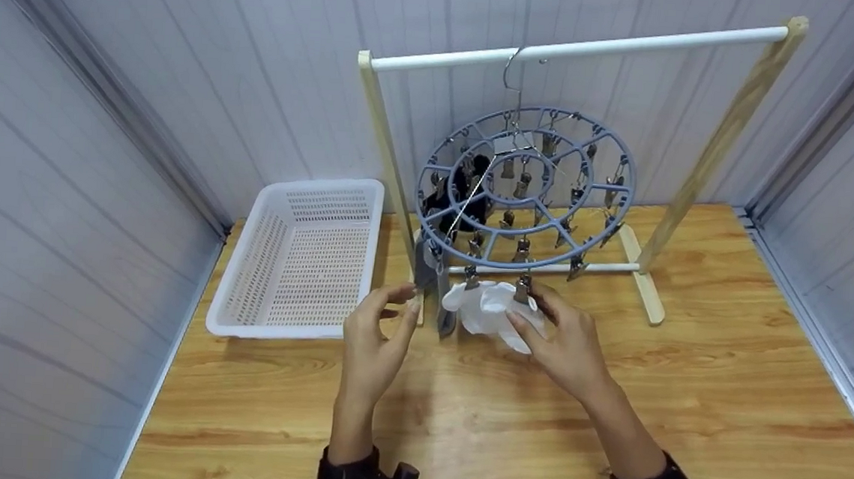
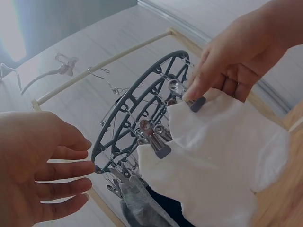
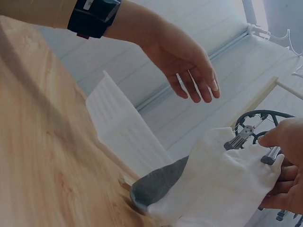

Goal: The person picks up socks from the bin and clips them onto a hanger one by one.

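A white sock [image 1: 493, 312] hangs by its upper edge from two metal clips of a round blue-grey clip hanger [image 1: 497, 261]. My right hand [image 1: 562, 347] holds the sock's edge by the right clip [image 2: 185, 92], its thumb in front and fingers behind the fabric. In the left wrist view, the thumb tip is right at that clip. The other clip [image 2: 154, 138] grips the sock further left. My left hand [image 1: 378, 341] is left of the sock, fingers spread and holding nothing. A grey sock [image 2: 144, 201] hangs next to the white one.
Dark fabric pieces [image 1: 467, 197] hang at the hanger's left side. The hanger hooks onto the white bar [image 1: 636, 45] of a wooden-legged rack [image 1: 719, 147]. A white slatted basket [image 1: 218, 307] stands on the wooden floor to the left. Pale panel walls [image 1: 76, 207] enclose the space.
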